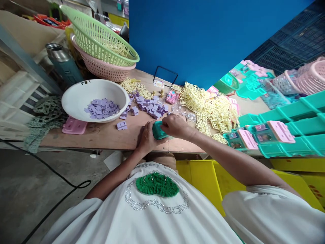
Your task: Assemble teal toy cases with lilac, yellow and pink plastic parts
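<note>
Both my hands meet at the near edge of a wooden table (101, 135). My left hand (146, 137) is wrapped round a small teal plastic piece (158, 130), holding it from the left. My right hand (175, 125) is closed over the top of the same piece, fingers pinched on it. Just beyond my hands lies a loose heap of small purple plastic pieces (149, 106). A white bowl (76, 100) to the left holds more purple pieces (101, 108). A pile of pale yellow plastic frames (210, 105) lies to the right.
Green basket (99, 35) stacked in a pink basket (101, 69) at back left, beside a metal flask (63, 62). Teal and pink toy houses (266, 135) fill the right side. Yellow crates (203, 179) stand under the table. A blue panel (203, 37) backs the table. A black cable (50, 173) crosses the floor.
</note>
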The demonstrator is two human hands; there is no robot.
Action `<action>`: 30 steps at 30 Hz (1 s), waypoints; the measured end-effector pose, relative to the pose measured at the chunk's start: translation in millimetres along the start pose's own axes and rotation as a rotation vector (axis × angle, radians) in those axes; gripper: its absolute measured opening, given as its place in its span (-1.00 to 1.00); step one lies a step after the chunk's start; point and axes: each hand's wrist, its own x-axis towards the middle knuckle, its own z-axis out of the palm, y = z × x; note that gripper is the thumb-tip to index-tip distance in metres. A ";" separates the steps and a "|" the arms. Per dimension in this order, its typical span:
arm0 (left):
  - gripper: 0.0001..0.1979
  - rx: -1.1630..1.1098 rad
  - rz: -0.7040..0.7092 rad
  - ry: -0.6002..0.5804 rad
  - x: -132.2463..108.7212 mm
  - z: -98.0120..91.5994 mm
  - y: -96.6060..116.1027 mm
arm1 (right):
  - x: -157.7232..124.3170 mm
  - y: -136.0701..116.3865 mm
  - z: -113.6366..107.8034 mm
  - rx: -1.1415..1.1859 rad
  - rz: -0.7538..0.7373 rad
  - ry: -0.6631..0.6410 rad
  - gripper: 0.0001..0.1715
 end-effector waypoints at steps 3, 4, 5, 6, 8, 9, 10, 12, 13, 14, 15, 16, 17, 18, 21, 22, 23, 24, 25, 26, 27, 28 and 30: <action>-0.16 0.000 0.034 0.001 0.1 0.2 -1.7 | -0.3 -3.2 -4.4 -0.033 -0.015 -0.066 -0.59; -0.16 0.003 0.039 0.003 0.0 0.4 -2.0 | 0.2 -2.7 -6.0 -0.050 -0.017 -0.078 -0.58; -0.16 0.007 0.041 0.005 -0.2 0.7 -2.1 | 1.0 -1.4 -7.6 -0.066 -0.019 -0.088 -0.57; -0.17 0.011 0.041 0.007 -0.4 1.1 -2.2 | 2.1 0.7 -9.1 -0.078 -0.022 -0.099 -0.56; -0.16 0.017 0.032 0.010 -0.8 2.3 -1.9 | 4.8 6.1 -11.6 -0.079 -0.023 -0.128 -0.57; -0.16 0.020 0.025 0.015 -0.9 3.0 -1.6 | 6.3 9.0 -12.6 -0.068 -0.019 -0.144 -0.59; -0.14 0.023 0.018 0.020 -0.9 3.7 -1.3 | 7.7 11.7 -13.3 -0.049 -0.012 -0.163 -0.60; -0.13 0.026 0.007 0.031 -0.9 4.8 -0.5 | 9.9 15.8 -14.5 0.005 0.003 -0.193 -0.62; -0.12 0.025 0.005 0.035 -0.9 5.2 -0.1 | 10.7 16.9 -15.0 0.034 0.010 -0.203 -0.63; -0.12 0.021 0.005 0.037 -0.8 5.4 0.3 | 11.2 17.3 -15.4 0.060 0.014 -0.209 -0.64; -0.12 0.018 0.006 0.037 -0.8 5.4 0.7 | 11.6 17.1 -15.8 0.080 0.015 -0.212 -0.65; -0.12 0.016 0.006 0.037 -0.7 5.3 1.0 | 11.9 16.4 -16.2 0.090 0.013 -0.212 -0.66; -0.12 0.017 0.005 0.035 -0.7 5.1 1.3 | 12.2 15.2 -16.6 0.090 0.007 -0.210 -0.66; -0.12 0.019 0.003 0.033 -0.7 4.9 1.6 | 12.5 13.7 -17.1 0.081 -0.001 -0.211 -0.65; -0.14 0.019 0.000 0.021 -0.7 4.1 2.1 | 14.2 8.9 -18.9 0.015 -0.028 -0.223 -0.63; -0.14 0.016 0.002 0.017 -0.8 3.9 2.2 | 15.0 7.6 -19.6 -0.013 -0.036 -0.231 -0.62; -0.13 0.013 0.003 0.014 -0.9 3.6 2.3 | 15.9 6.5 -20.3 -0.039 -0.044 -0.241 -0.61; -0.12 0.009 0.005 0.012 -1.0 3.4 2.3 | 16.8 5.6 -20.8 -0.061 -0.053 -0.251 -0.60; -0.12 0.004 0.009 0.009 -1.1 3.2 2.3 | 17.8 4.8 -21.2 -0.079 -0.060 -0.261 -0.59; -0.12 -0.001 0.012 0.006 -1.2 3.0 2.3 | 18.8 4.0 -21.4 -0.092 -0.066 -0.269 -0.59; -0.12 -0.007 0.015 0.005 -1.3 2.8 2.3 | 19.7 3.1 -21.5 -0.103 -0.069 -0.276 -0.58; -0.13 -0.013 0.019 0.005 -1.4 2.7 2.3 | 20.4 1.9 -21.5 -0.114 -0.069 -0.278 -0.58; -0.14 -0.022 0.021 0.009 -1.5 2.5 2.7 | 21.2 -0.9 -21.3 -0.140 -0.061 -0.276 -0.57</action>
